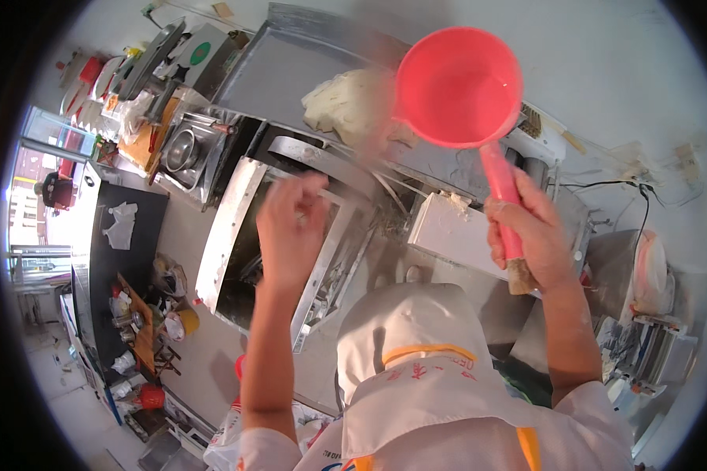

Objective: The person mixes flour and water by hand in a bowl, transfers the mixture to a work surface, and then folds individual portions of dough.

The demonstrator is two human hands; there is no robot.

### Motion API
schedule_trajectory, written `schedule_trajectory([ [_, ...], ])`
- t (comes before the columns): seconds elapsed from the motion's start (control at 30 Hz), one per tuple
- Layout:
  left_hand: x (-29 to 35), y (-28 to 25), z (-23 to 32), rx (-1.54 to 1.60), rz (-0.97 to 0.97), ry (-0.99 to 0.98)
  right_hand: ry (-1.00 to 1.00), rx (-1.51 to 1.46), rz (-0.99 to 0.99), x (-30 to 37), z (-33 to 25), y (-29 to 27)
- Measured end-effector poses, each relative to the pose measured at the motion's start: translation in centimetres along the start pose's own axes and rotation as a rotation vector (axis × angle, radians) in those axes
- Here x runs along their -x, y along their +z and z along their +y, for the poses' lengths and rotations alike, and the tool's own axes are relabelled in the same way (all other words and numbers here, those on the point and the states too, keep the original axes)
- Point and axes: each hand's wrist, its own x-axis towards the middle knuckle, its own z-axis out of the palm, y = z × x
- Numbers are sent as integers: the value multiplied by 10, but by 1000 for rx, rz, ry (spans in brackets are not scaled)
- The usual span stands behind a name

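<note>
- Closest: a pale, orange-trimmed apron (416, 385)
- Right hand (532, 224) is clamped on a long-handled red plastic dipper (457, 88), held up on the right with the bowl end farther out
- Left hand (293, 224) is over a metal-framed machine (229, 216), fingers curled; too blurry to tell if it's gripping anything
- Farther back, a pale dough-like lump (339, 104) on the grey metal counter (279, 69)

A working kitchen: steel bowl (182, 149) at ten o'clock, dough-like lump (342, 102) at twelve, apron (416, 385) at five.
</note>
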Motion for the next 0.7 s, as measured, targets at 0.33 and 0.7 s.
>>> schedule_trajectory([
  [0.33,-243,94,-82,-804,-441,103,-13,-72,194,-66,-5,13],
  [0.7,-266,83,-99,-552,-494,71,10,-42,202,-110,-10,63],
])
